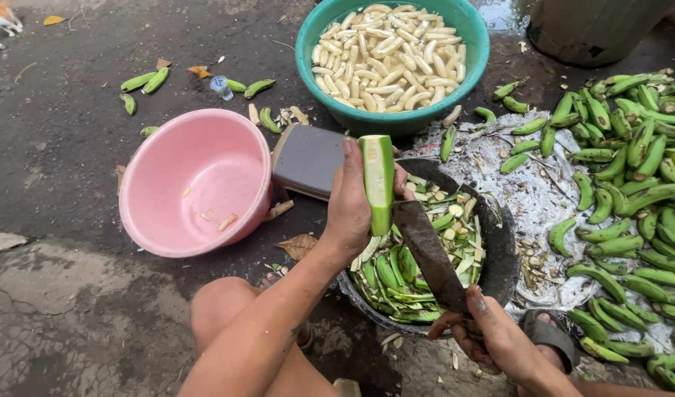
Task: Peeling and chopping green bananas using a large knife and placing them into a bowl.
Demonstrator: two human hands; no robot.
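A: What are the hands doing?

B: The left hand (350, 209) is wrapped around a green banana (378, 182), holding it upright with one side already cut flat and pale. The right hand (492, 334) is clenched on the handle of a dark-bladed knife (429, 254), whose tip meets the banana's lower end. The two hands are apart, joined only by blade and fruit.

A: And the containers?

B: Three that I can count. Directly under the hands sits a black basin (499, 254), filled with green peels and trimmed ends. Beyond the left hand, further from the person, is a teal basin (308, 66) heaped with peeled, cream-coloured bananas, too many to count. To the left of the left hand lies a pink basin (142, 187), tilted toward the person, holding just a few pale scraps.

A: Where's the unpeeled stock?

B: A big pile of green bananas (631, 191) spreads to the right of the right hand, and about eight loose ones lie beyond the pink basin.

A: Any packaging or labels?

B: One small clear plastic cup (221, 87) beyond the pink basin, and a grey rectangular block (308, 160) just behind the left hand.
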